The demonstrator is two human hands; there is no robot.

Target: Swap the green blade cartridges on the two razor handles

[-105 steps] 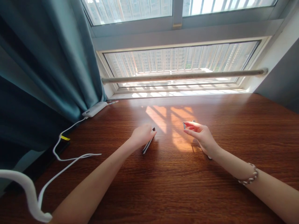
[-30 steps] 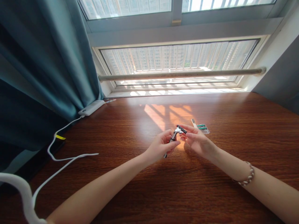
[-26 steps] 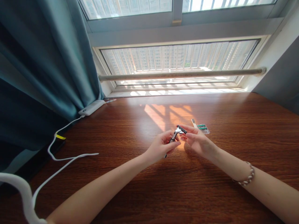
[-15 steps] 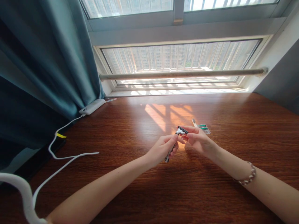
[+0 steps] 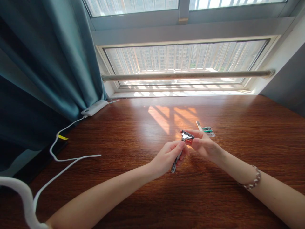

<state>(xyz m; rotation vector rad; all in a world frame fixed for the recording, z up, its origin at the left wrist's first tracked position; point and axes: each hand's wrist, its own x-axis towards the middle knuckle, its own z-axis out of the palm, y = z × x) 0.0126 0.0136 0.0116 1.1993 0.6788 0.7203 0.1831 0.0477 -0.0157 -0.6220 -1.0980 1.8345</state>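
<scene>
Left hand (image 5: 168, 155) grips the handle of a razor (image 5: 187, 136), tilted above the middle of the desk (image 5: 143, 206); the right hand (image 5: 205, 142) pinches the razor's head. Just beyond, to the right, a clear case (image 5: 211, 135) holding green strips (image 5: 207, 131) lies beside a pale stick (image 5: 199, 126).

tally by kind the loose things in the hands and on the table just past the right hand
Razor: 1, held by the left hand, right hand at its head
Toothbrush-like item: 1
Clear case with green inside: 1
Total: 3
</scene>
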